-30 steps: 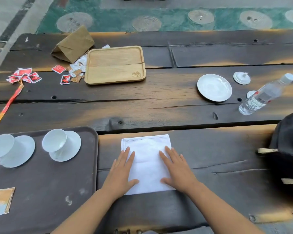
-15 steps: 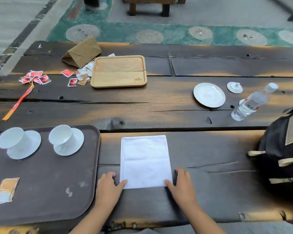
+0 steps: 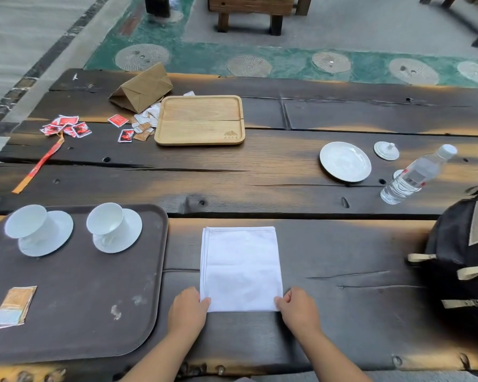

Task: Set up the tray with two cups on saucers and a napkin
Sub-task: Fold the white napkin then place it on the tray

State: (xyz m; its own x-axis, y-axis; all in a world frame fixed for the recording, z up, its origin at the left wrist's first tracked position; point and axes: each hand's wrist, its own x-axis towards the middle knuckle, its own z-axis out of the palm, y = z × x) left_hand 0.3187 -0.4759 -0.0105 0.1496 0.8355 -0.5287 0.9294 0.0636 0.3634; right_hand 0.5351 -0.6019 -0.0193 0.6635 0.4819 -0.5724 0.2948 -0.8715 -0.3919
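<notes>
Dark plank table (image 3: 260, 172); both hands (image 3: 186, 312) (image 3: 298, 310) curled, pinching white napkin's (image 3: 240, 268) near corners

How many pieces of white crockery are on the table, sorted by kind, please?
Cups: 2
Saucers under cups: 2
Bare plate: 1
Lid: 1
Total: 6, not counting a small white piece half hidden behind the bottle.

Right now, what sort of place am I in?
Probably an outdoor café or tea-garden seating area: a rough plank table, paved ground with a wooden bench beyond, and a serving tray with cups on saucers.
</notes>
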